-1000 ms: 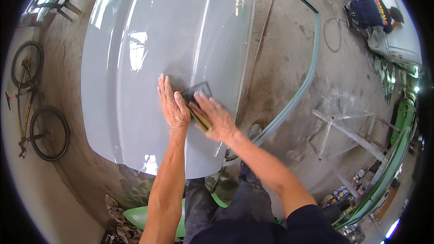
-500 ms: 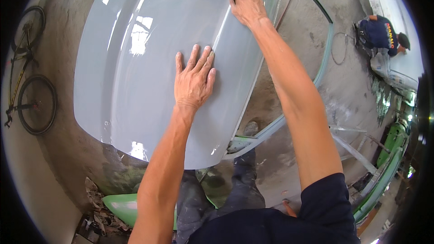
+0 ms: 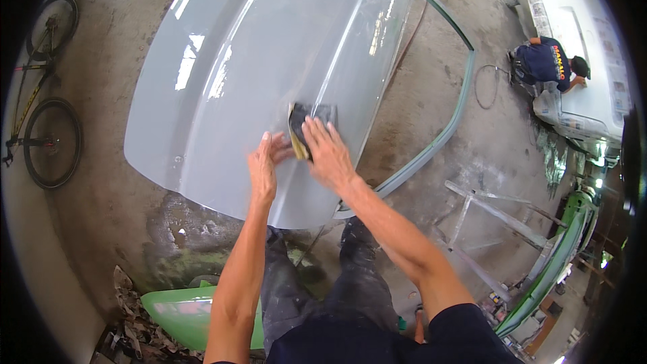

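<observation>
A pale grey car door panel (image 3: 222, 128) fills the middle, its window frame (image 3: 450, 128) curving out to the right. My right hand (image 3: 325, 150) holds a dark abrasive sheet (image 3: 302, 113) with yellowish backing against the glossy panel, its fingers over the top. Just left of the sheet, my left hand (image 3: 265, 165) is turned edge-on over the panel, fingers apart and blurred, with nothing seen in it; whether it touches the surface I cannot tell.
A bicycle (image 3: 47, 141) stands by the left wall. A co-worker (image 3: 542, 64) crouches at a white masked car body (image 3: 603, 40) at upper right. A metal stand (image 3: 505, 216) and green car parts (image 3: 192, 317) lie around me, and a hose (image 3: 478, 98) crosses the floor.
My right hand has drawn the sheet down from the panel's upper right to its lower middle. My left hand has moved down and left from lying flat and turned edge-on.
</observation>
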`<state>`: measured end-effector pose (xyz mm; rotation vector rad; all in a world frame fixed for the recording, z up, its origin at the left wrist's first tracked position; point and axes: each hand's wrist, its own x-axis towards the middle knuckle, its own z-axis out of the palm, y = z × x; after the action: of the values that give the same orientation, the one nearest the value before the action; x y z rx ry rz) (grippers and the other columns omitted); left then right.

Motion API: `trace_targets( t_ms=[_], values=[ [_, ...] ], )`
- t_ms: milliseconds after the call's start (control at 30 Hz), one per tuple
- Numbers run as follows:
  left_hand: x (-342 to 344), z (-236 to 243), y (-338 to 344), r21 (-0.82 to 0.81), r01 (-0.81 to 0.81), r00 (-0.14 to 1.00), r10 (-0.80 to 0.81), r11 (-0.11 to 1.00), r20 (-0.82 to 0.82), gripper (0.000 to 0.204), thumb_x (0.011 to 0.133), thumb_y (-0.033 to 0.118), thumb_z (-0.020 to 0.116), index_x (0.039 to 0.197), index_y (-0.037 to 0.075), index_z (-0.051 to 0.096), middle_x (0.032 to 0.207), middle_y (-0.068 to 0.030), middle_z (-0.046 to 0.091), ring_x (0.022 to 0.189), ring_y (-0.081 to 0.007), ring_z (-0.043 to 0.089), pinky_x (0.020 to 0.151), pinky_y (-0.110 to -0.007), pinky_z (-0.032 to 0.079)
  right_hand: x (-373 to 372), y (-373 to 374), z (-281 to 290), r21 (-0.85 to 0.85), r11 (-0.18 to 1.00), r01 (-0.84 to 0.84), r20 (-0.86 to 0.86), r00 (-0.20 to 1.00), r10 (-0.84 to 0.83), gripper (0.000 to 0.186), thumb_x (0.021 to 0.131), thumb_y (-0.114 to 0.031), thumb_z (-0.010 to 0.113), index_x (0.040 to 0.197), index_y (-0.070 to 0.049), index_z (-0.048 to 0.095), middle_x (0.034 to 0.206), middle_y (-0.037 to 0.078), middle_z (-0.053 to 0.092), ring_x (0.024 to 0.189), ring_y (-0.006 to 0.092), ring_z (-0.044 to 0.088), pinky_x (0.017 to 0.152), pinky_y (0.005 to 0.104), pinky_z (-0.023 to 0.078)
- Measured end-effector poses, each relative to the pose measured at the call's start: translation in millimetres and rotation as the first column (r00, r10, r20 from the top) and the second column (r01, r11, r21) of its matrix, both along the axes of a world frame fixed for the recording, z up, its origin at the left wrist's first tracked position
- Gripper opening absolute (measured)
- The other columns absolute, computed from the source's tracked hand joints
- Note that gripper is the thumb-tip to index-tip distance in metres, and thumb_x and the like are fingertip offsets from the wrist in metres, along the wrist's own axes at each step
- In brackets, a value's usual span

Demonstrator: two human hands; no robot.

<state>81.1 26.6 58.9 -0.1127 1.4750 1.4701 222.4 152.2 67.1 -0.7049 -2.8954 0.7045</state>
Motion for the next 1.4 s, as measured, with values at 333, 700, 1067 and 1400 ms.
trace_targets(
  t_ms=[333,700,1067,1400],
  values=[
    [-31.8,61.5,22.3,-0.014,-0.149,0.948,0.147,0.989,0.282,0.033,0.098,0.027,0.069,0.121,0.004,0.068,0.107,-0.0102,0.076,0.095,-0.025,0.075,0.086,-0.041,0.063,40.5,-66.4,11.7,-0.134,0.982,0.135,-0.123,0.981,-0.151,0.087,0.102,-0.038,0.063,0.169,-0.002,0.022,0.176,0.022,0.02,0.164,0.0361,0.022,0.132,0.0565,0.018],
    [-8.9,-9.3,68.1,-0.661,0.478,-0.331,-0.578,0.579,-0.746,0.075,0.081,-0.011,0.066,0.154,-0.001,0.051,0.166,-0.0174,0.044,0.158,-0.0329,0.036,0.131,-0.05,0.03,-11.7,139.2,-80.4,-0.263,0.639,0.723,-0.111,0.635,-0.764,0.083,0.113,-0.054,0.031,0.168,0.005,0.015,0.176,0.026,0.015,0.164,0.0392,0.016,0.134,0.0533,0.013],
    [-40.1,-14.1,121.1,-0.744,0.554,-0.491,-0.574,0.375,-0.655,0.077,0.082,-0.007,0.064,0.156,-0.004,0.045,0.17,-0.0177,0.037,0.158,-0.0354,0.034,0.13,-0.05,0.03,-12.5,146.8,-75.5,-0.21,0.639,0.74,0.028,0.658,-0.752,0.1,0.106,-0.073,0.027,0.168,0.006,0.017,0.175,0.028,0.014,0.164,0.0429,0.011,0.133,0.0573,0.008],
    [-134.9,-63.8,463.6,-0.546,0.575,-0.521,-0.242,0.609,-0.819,0.067,0.09,-0.002,0.058,0.156,-0.003,0.046,0.165,-0.0223,0.043,0.155,-0.0398,0.036,0.128,-0.048,0.031,-10.6,147.6,-85.5,-0.234,0.654,0.72,0.038,0.679,-0.734,0.106,0.103,-0.079,0.028,0.17,0.001,0.011,0.177,0.026,0.006,0.164,0.0426,0.004,0.132,0.0614,0.007]
  ],
)
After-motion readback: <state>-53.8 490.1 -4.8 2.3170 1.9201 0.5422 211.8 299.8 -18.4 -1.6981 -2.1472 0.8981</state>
